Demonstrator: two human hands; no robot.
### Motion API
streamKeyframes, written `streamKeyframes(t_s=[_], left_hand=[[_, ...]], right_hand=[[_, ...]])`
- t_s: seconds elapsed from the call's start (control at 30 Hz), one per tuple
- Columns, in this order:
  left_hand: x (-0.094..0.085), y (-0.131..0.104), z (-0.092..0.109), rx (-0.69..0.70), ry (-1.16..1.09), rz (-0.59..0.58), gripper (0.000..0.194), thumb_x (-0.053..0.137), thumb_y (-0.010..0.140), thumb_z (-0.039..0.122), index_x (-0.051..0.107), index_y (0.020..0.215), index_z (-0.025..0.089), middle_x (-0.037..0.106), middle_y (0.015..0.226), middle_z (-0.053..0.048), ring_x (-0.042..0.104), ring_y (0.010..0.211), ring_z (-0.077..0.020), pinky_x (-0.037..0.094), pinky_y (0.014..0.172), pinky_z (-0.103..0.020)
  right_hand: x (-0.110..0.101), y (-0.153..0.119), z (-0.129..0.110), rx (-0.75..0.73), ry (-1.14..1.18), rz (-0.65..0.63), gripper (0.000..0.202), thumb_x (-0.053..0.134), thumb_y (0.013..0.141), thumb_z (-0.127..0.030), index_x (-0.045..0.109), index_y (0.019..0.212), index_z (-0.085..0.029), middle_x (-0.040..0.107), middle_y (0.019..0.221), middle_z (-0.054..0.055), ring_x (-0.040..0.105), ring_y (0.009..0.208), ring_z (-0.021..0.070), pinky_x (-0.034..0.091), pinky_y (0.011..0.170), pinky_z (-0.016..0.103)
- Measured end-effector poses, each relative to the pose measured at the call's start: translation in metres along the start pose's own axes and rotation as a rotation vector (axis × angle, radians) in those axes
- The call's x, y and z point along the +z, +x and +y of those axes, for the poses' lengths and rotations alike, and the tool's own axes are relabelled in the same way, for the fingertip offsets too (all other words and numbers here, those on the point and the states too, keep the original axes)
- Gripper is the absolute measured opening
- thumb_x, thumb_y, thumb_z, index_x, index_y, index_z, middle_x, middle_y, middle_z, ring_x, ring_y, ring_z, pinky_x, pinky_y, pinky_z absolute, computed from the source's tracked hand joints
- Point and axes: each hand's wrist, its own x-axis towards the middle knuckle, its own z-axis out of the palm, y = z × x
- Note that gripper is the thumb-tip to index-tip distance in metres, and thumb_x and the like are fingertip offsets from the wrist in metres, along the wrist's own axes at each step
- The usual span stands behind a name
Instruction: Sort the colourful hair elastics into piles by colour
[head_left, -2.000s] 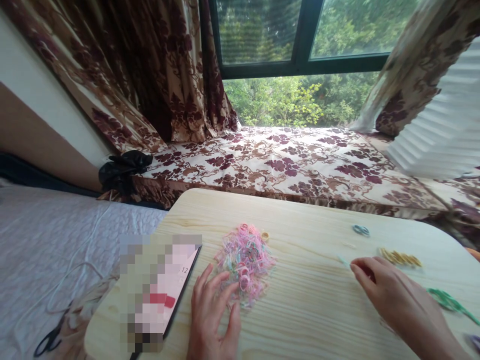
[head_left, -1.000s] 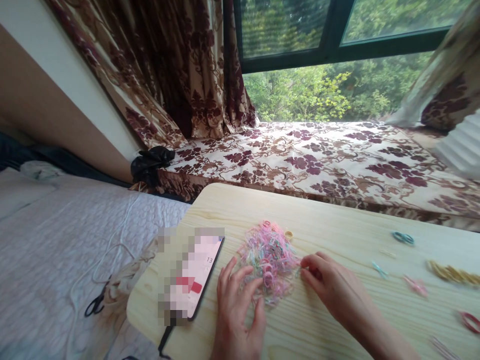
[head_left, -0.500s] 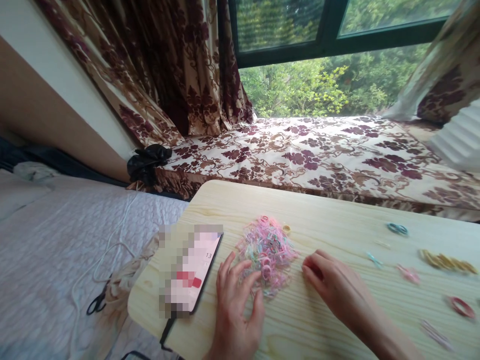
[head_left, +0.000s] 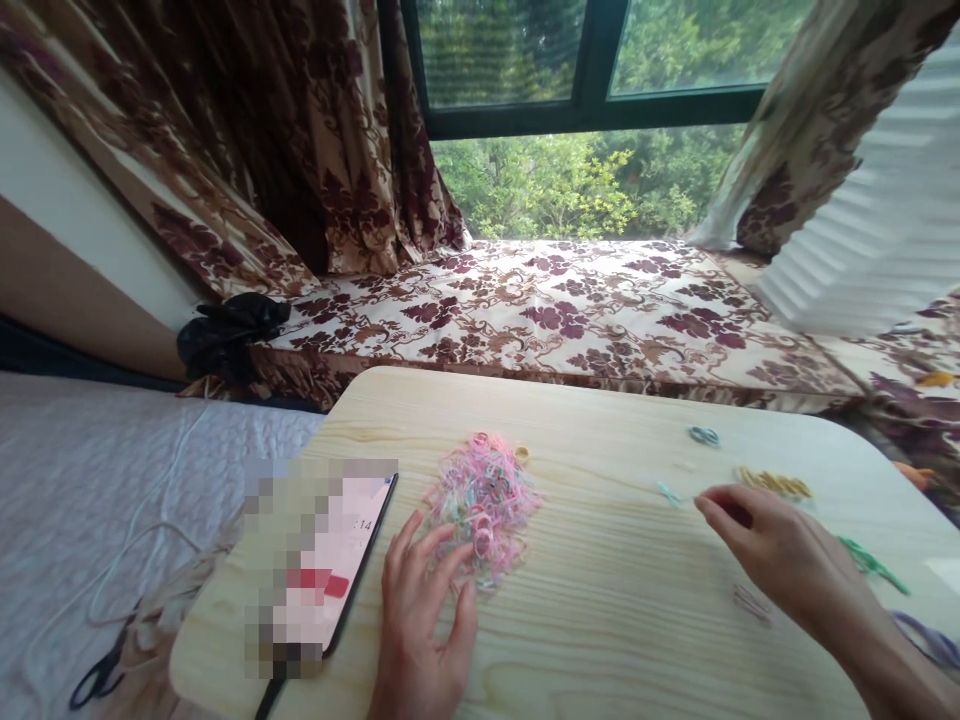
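Note:
A loose pile of small elastic hair bands (head_left: 487, 490), mostly pink with some pale green and blue, lies on the wooden table. My left hand (head_left: 427, 600) rests at its lower left edge, fingers spread and touching or just over the bands. Further right, my right hand (head_left: 772, 540) is low over the table with thumb and forefinger pinched; whatever is between them is hidden. Near its fingertips lies a light teal band (head_left: 667, 493). Just behind are yellow bands (head_left: 772, 483), partly covered by the hand. Thin pale pink bands (head_left: 750, 603) lie below it.
A phone (head_left: 337, 570) with a cable lies on the table's left side. Blue-grey bands (head_left: 703, 436), green bands (head_left: 874, 565) and purple bands (head_left: 926, 638) lie to the right. Beyond the table (head_left: 585, 650) is a flowered window seat (head_left: 510, 300); a bed (head_left: 60, 480) is at left.
My right hand has moved from beside the pile to the right, up to the separate bands. My left hand stays by the pile. The view has turned right.

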Motion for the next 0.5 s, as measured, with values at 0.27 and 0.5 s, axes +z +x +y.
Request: streamKeyframes(t_s=[0.27, 0.5], left_hand=[[0.001, -0.001, -0.002, 0.008, 0.011, 0.007, 0.033, 0.056, 0.088, 0.012, 0.062, 0.118, 0.025, 0.061, 0.121, -0.008, 0.043, 0.136, -0.0308, 0.050, 0.102, -0.051], [0.001, 0.000, -0.001, 0.004, 0.003, 0.017, 0.033, 0.057, 0.087, 0.011, 0.063, 0.116, 0.025, 0.062, 0.121, -0.008, 0.043, 0.136, -0.0294, 0.049, 0.103, -0.049]], right_hand=[[0.009, 0.016, -0.008, 0.001, -0.081, -0.017, 0.032, 0.043, 0.079, -0.043, 0.068, 0.073, -0.025, 0.072, 0.083, 0.006, 0.065, 0.075, 0.0241, 0.042, 0.058, 0.033], [0.008, 0.016, -0.009, -0.010, -0.134, -0.038, 0.031, 0.043, 0.081, -0.038, 0.070, 0.073, -0.025, 0.071, 0.084, 0.007, 0.065, 0.075, 0.0243, 0.040, 0.057, 0.032]])
